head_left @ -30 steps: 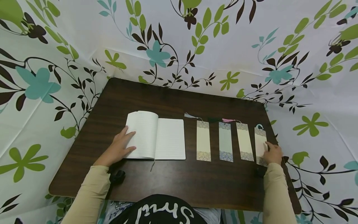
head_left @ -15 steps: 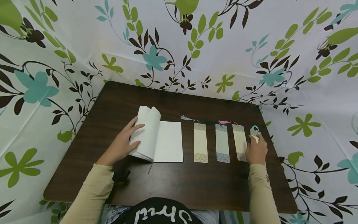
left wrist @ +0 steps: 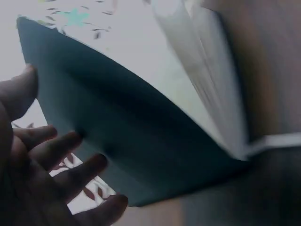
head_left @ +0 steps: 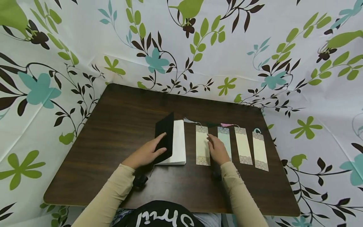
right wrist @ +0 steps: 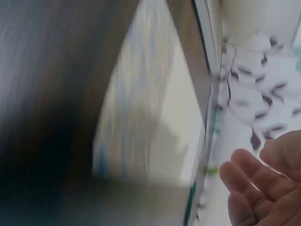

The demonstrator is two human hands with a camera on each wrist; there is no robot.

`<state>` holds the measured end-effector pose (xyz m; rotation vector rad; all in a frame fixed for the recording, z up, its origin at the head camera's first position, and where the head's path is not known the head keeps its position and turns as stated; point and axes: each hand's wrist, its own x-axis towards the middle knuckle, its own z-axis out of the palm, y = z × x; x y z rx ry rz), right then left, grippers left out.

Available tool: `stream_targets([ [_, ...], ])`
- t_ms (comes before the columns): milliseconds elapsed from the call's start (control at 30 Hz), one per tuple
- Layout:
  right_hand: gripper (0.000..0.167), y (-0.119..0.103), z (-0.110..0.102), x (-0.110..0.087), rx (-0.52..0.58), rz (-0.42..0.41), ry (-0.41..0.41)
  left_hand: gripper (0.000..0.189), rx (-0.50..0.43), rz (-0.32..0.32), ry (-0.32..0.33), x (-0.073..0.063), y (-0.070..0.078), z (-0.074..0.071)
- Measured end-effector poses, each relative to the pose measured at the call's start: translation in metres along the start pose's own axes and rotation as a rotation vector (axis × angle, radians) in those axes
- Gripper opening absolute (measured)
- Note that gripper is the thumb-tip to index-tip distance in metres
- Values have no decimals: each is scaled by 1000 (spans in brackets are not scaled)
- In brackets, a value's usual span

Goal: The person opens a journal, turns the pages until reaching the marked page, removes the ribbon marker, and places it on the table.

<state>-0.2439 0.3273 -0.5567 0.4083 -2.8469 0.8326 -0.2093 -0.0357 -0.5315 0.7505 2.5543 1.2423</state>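
A notebook lies on the table, its black cover [head_left: 164,135] raised at a tilt over the white pages [head_left: 178,142]. The extended fingers of my left hand [head_left: 146,154] push at the outer face of that cover; in the left wrist view the fingertips [left wrist: 99,162] meet the dark cover [left wrist: 122,122]. My right hand [head_left: 219,151] hovers between a cream bookmark [head_left: 202,142] and a pale green bookmark [head_left: 225,135], partly hiding the green one. Nothing is in this hand. In the right wrist view, a blurred bookmark [right wrist: 146,103] shows beside the loosely bent fingers [right wrist: 240,174].
Farther right lie a cream bookmark [head_left: 243,146] with a pink tassel [head_left: 227,125] and another [head_left: 260,151] with a light blue loop. A whitish tassel [head_left: 191,121] lies beside the notebook. The brown table [head_left: 127,110] meets a leaf-patterned cloth [head_left: 170,37] behind.
My left hand has moved right, turning the pages and then the black cover over. The right hand has left the rightmost bookmark, which lies flat, and moved left.
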Motion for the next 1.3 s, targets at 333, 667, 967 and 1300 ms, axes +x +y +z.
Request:
stream_targets([
  [333, 42, -47, 32, 12, 199, -19, -122, 55, 547, 47, -19, 8, -12, 34],
  [667, 57, -64, 67, 9, -262, -127, -250, 53, 608, 66, 44, 14, -22, 47],
  [967, 53, -63, 70, 10, -498, -214, -237, 53, 541, 52, 36, 21, -29, 51],
  [1300, 52, -56, 73, 24, -431, -182, -377, 50, 511, 0, -88, 27, -33, 41],
])
